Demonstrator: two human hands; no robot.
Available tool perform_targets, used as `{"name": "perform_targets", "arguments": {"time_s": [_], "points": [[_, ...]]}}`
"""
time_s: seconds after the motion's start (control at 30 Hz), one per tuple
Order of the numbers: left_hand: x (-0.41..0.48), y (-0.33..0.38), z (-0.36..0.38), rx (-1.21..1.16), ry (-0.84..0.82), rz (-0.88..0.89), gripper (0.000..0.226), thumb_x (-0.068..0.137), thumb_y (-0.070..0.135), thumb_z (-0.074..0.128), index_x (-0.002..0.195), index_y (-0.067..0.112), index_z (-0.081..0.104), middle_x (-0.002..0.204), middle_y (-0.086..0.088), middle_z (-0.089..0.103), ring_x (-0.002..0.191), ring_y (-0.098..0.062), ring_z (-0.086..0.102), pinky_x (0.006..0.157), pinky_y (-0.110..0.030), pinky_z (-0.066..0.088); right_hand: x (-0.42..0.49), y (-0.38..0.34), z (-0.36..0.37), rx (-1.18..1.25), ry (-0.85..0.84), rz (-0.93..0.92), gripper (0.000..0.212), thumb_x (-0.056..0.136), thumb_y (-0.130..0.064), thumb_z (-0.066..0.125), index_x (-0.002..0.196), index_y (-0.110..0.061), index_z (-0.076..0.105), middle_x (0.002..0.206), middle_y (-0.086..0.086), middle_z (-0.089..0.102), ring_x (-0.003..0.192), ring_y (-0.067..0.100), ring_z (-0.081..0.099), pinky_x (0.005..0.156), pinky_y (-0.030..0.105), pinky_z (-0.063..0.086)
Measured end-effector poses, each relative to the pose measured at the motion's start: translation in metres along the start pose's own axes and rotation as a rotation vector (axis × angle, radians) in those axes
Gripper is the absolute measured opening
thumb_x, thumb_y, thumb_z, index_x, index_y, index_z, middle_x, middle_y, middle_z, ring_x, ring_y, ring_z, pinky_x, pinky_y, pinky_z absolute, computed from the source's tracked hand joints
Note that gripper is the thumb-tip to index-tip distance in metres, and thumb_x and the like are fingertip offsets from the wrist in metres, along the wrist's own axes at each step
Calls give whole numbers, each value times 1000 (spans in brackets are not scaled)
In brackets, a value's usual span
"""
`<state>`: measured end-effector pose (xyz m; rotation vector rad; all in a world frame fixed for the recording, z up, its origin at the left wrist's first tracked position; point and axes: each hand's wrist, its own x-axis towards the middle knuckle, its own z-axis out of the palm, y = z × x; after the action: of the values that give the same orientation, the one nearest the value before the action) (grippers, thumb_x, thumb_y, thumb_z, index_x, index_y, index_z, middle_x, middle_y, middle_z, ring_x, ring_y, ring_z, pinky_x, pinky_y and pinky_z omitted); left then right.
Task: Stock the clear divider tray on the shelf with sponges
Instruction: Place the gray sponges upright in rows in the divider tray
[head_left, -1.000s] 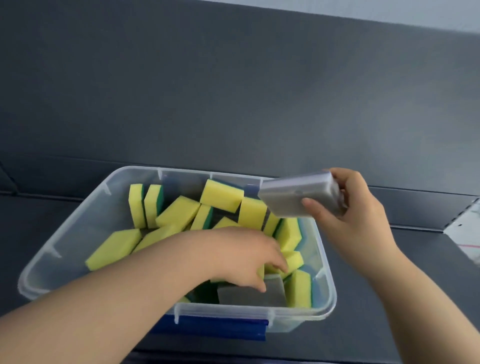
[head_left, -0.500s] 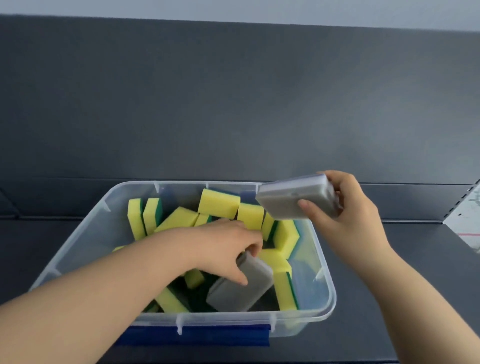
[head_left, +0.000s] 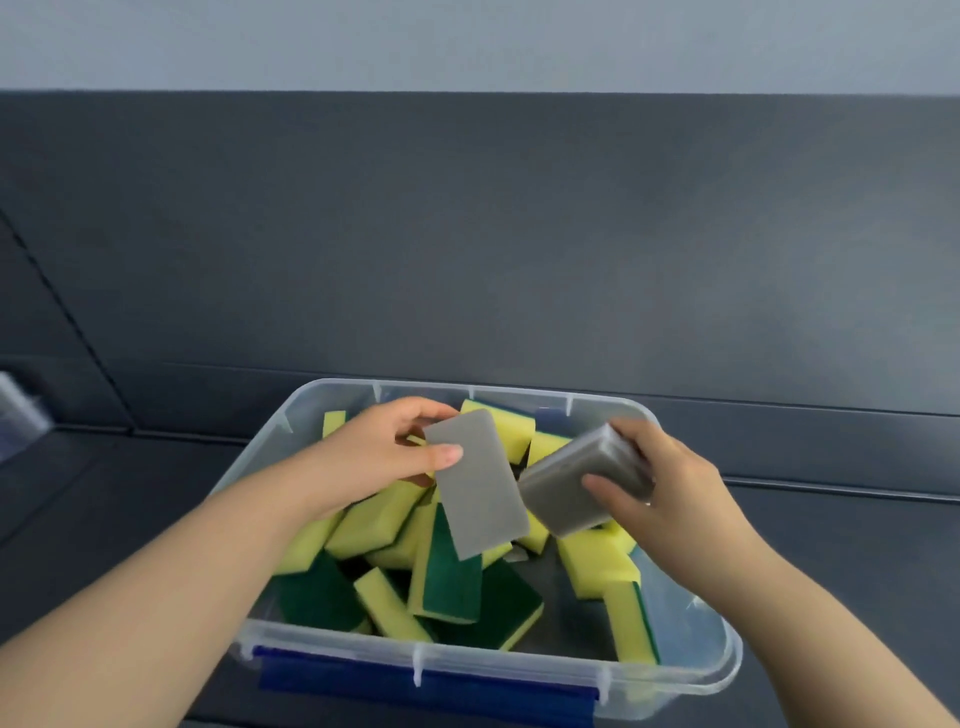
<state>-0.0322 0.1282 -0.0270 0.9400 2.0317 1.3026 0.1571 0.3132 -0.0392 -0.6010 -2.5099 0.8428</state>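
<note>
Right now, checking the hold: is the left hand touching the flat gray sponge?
Touching. The head view shows the left hand pinching the flat gray sponge, thumb lying on its face.

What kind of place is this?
Probably a shop or stockroom, though I can't be sure. There's a dark grey shelf, a clear bin heaped with matching yellow-and-green sponges, and the left hand grips a grey sponge while the right hand grips a wrapped grey sponge.

No lettering, label, brand or number is legible, neither on the sponges (head_left: 374, 519) nor the clear bin (head_left: 698, 636)
</note>
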Motion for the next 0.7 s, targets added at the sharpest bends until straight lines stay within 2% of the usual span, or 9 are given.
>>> {"name": "perform_targets", "arguments": {"time_s": [0.13, 0.23, 0.3, 0.43, 0.5, 0.6, 0.7], "points": [[-2, 0, 3, -28, 53, 12, 28, 83, 16, 67, 108, 27, 60, 106, 0, 67, 95, -10, 65, 80, -30, 55, 1, 0, 3, 54, -16, 49, 48, 84, -33, 64, 128, -30, 47, 93, -18, 53, 84, 1, 52, 61, 7, 38], [-3, 2, 6, 56, 43, 30, 29, 81, 19, 70, 106, 32, 60, 106, 7, 67, 95, -6, 64, 84, -30, 53, 3, 1, 5, 132, -28, 69, 45, 83, -32, 64, 126, -33, 49, 92, -28, 52, 85, -9, 51, 61, 4, 40], [-5, 3, 10, 119, 21, 34, 34, 79, 22, 72, 107, 36, 59, 108, 11, 65, 95, -4, 64, 86, -29, 53, 3, 2, 7, 189, -54, 82, 44, 83, -33, 65, 125, -34, 51, 98, -26, 55, 89, -6, 53, 65, 6, 41], [-10, 6, 19, 253, -35, 10, 45, 75, 29, 75, 109, 46, 52, 107, 20, 61, 94, 7, 58, 79, -18, 52, 6, 4, 9, 273, -113, 90, 40, 82, -31, 66, 120, -34, 54, 101, -22, 59, 92, -1, 57, 72, 14, 45], [-13, 6, 18, 260, -3, 8, 45, 75, 29, 75, 108, 49, 51, 106, 21, 61, 95, 6, 58, 80, -21, 53, 7, 4, 9, 275, -108, 79, 36, 82, -32, 66, 116, -38, 54, 99, -24, 58, 91, -3, 56, 70, 11, 43], [-21, 3, 7, 186, 96, 7, 41, 78, 26, 73, 106, 49, 53, 104, 19, 64, 96, 3, 60, 84, -26, 52, 7, -3, 7, 250, -31, 46, 31, 82, -31, 66, 99, -49, 48, 90, -26, 57, 81, -7, 56, 61, 7, 43], [-35, -6, -8, 128, 190, -18, 39, 80, 23, 71, 105, 46, 54, 104, 16, 65, 95, 1, 61, 86, -28, 52, 4, -19, 7, 233, 23, 10, 32, 80, -29, 67, 98, -47, 48, 87, -23, 58, 77, -1, 58, 60, 13, 43]]}}
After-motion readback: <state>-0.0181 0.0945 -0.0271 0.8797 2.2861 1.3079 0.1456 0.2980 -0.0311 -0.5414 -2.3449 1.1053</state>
